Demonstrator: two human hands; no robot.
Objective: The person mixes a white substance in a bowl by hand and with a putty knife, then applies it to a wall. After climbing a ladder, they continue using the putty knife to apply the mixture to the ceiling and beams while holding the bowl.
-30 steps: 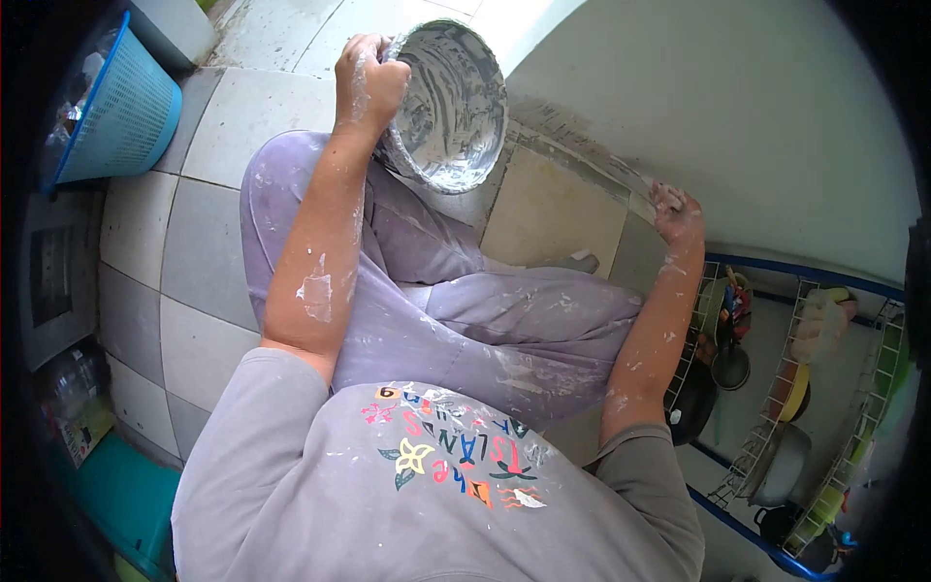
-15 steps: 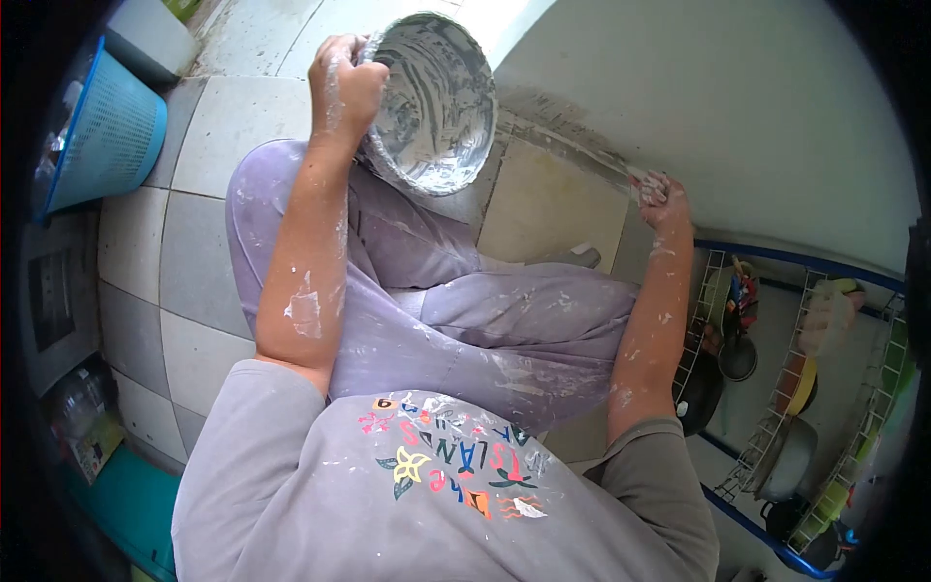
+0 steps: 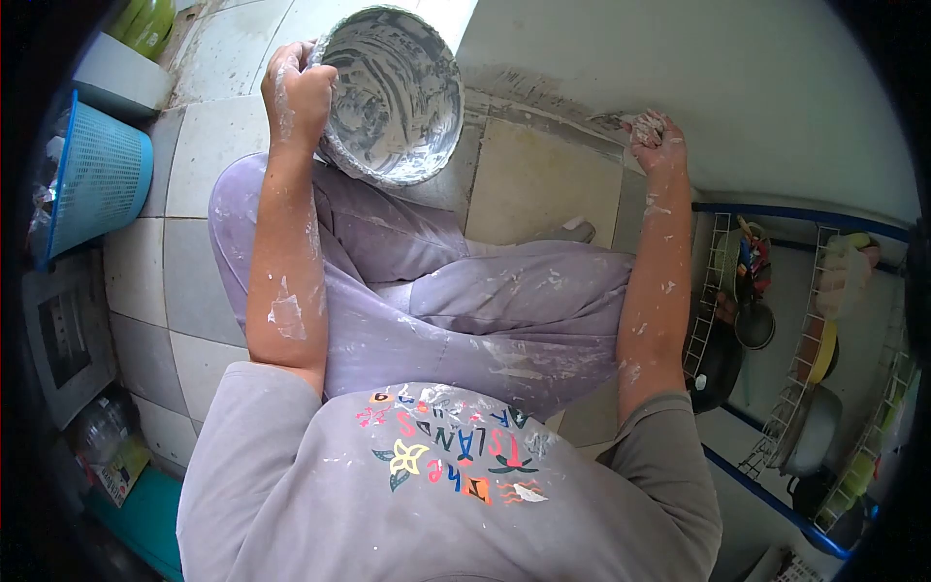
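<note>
My left hand [image 3: 297,95] is closed on the near-left rim of a round bucket [image 3: 393,97], tilted so that its inside faces me. Wet white-grey plaster coats the bucket's walls and bottom in streaks. On the other side, my right hand [image 3: 658,142] is closed round what looks like a putty knife [image 3: 609,120], its thin blade pointing left at the foot of the wall. Plaster covers the fingers of that hand and hides the handle. White smears mark both forearms and my purple trousers [image 3: 524,301].
The pale wall [image 3: 679,58] rises at the upper right, its base stained. A blue rack [image 3: 805,218] with pans stands at my right. To my left are a blue basket [image 3: 105,179] and an oven-like appliance [image 3: 63,335] on the tiled floor [image 3: 194,262].
My left hand and the bucket have shifted left in view. The right hand has moved up slightly and turned, and the blade now sits higher, close to the wall's base.
</note>
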